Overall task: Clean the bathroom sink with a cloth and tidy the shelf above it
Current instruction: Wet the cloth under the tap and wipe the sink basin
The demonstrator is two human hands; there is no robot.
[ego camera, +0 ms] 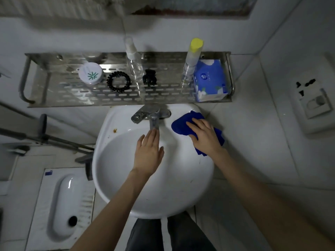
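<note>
A white sink sits below a perforated metal shelf. My right hand lies flat with straight fingers on a blue cloth, pressing it onto the sink's right rim beside the tap. My left hand hovers open over the basin, fingertips just under the tap spout. A brown stain marks the left rim. On the shelf stand a white round jar, a black hair tie, a clear spray bottle, a black hair clip, a yellow-capped bottle and a blue tissue pack.
A squat toilet is set in the floor at the lower left. Metal pipes run along the left wall. A wall socket is on the right wall. My legs stand under the sink's front edge.
</note>
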